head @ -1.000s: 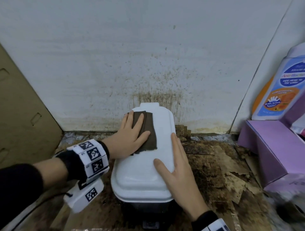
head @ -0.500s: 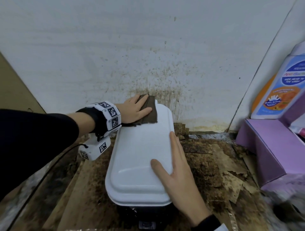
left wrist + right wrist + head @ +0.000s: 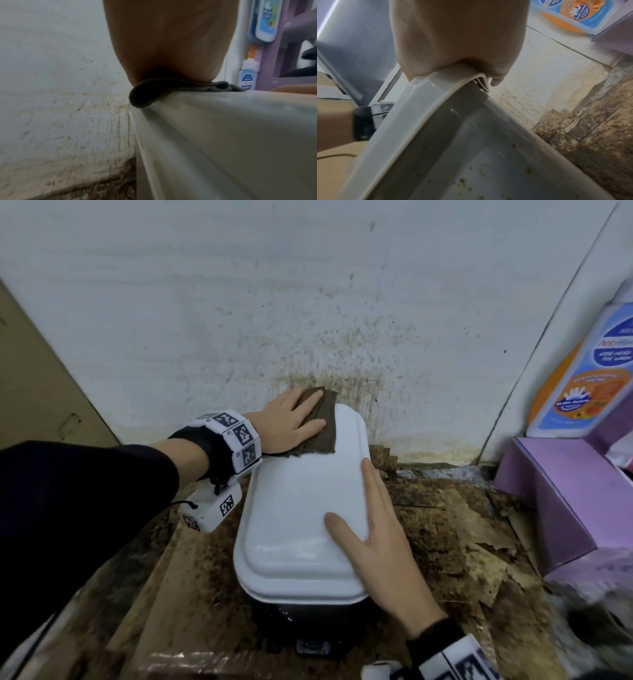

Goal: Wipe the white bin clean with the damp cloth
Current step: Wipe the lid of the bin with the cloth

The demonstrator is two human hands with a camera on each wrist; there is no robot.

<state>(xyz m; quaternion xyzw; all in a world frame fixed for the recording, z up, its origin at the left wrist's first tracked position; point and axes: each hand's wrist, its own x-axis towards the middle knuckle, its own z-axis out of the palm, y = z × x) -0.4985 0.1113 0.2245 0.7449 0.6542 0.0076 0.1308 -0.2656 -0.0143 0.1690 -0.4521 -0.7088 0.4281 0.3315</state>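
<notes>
The white bin [image 3: 301, 508] stands against the stained wall, its lid closed. A folded dark brown cloth [image 3: 318, 426] lies on the lid's far left corner. My left hand [image 3: 291, 419] presses flat on the cloth with straight fingers. In the left wrist view the cloth [image 3: 147, 94] hangs a little over the lid's edge [image 3: 214, 108] under my palm. My right hand [image 3: 376, 529] rests flat on the lid's right side, thumb on top and fingers along the edge. The right wrist view shows the bin's side [image 3: 488, 162] speckled with brown spots.
Dirty, peeling brown floor [image 3: 462, 535] surrounds the bin. A purple shelf unit [image 3: 565, 494] with a hand-wash bottle [image 3: 589, 378] stands at the right. Cardboard [image 3: 37, 385] leans at the left. The wall [image 3: 308, 302] behind the bin is spattered brown.
My left hand slid the cloth from the middle of the lid to its far left corner by the wall. The right hand stayed on the lid's right side.
</notes>
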